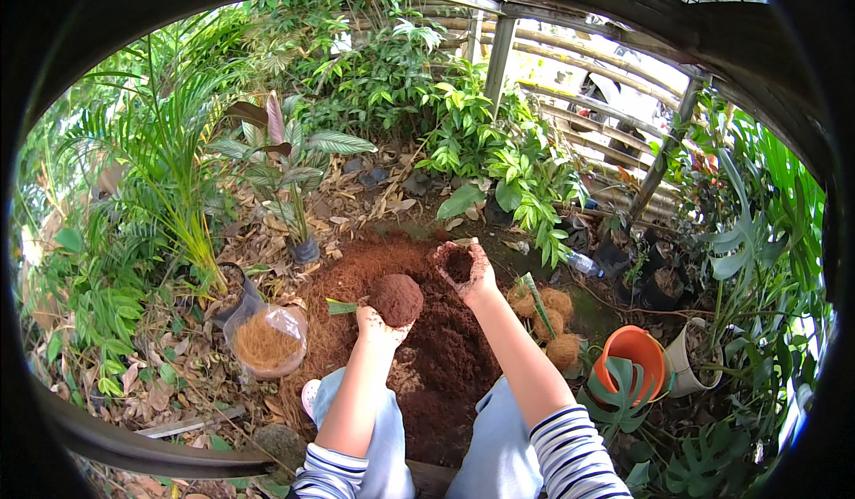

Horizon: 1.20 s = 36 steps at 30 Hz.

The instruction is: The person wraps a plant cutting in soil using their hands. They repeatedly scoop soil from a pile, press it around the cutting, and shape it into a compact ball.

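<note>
My left hand point(382, 328) holds a round ball of moist brown growing medium point(396, 300). A green leaf point(342, 306) with a cut-looking end sticks out to the left of that ball. To the right, my right hand point(475, 273) is cupped around a loose scoop of dark growing medium point(458, 266), its fingers smeared with it. Below both hands a heap of dark coco peat or soil point(454, 345) covers the ground between my knees. Reddish-brown fibre point(334, 278) spreads along the heap's left and far sides.
Several fibre-wrapped balls point(553, 312), one with a striped leaf point(538, 304), lie right of my right forearm. An orange bucket point(628, 358) stands beyond them. On the left are a plastic bag of fibre point(267, 340) and a potted palm point(230, 285). A plastic bottle point(582, 263) lies near the bamboo fence point(594, 64).
</note>
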{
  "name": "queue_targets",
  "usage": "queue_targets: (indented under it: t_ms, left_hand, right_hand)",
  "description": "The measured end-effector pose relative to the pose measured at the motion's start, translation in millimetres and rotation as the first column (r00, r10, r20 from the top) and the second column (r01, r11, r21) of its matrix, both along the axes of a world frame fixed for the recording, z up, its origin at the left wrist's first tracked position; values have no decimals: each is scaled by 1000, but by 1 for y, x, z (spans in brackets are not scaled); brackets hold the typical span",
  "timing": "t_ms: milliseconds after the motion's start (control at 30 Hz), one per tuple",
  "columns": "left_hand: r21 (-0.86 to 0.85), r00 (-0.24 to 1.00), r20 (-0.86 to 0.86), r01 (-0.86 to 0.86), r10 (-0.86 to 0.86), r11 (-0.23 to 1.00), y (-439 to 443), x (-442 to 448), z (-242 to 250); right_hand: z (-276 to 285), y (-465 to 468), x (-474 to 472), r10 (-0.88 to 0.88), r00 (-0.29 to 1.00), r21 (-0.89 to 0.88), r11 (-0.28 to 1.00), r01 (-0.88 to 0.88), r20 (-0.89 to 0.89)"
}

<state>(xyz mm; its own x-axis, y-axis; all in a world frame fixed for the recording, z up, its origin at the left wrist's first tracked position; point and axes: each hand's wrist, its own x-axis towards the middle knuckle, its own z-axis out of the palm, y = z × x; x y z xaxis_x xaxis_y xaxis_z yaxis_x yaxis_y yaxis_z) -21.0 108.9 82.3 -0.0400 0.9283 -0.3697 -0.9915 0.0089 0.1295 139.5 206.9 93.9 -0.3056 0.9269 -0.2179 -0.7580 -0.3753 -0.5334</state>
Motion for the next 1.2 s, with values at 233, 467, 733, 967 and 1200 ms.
queue_targets:
  t_ms: [233, 467, 733, 967, 1200]
  left_hand:
    - [19, 997, -71, 20, -19, 1000, 3, 13, -2]
    - [-2, 996, -91, 24, -25, 1000, 5, 23, 2]
    - [-13, 996, -82, 33, -34, 999, 7, 28, 5]
    - [-37, 998, -56, 15, -17, 999, 7, 30, 7]
    - [-28, 999, -42, 11, -12, 1000, 7, 31, 7]
  right_hand:
    - [1, 0, -10, -68, 993, -47, 996, 73, 101]
    - [-5, 2, -11, -47, 985, 48, 998, 40, 167]
    - [-3, 1, -11, -128, 967, 79, 990, 113, 220]
    - [5, -1, -9, -137, 973, 112, 987, 117, 186]
    - [2, 1, -10, -84, 983, 135, 989, 62, 166]
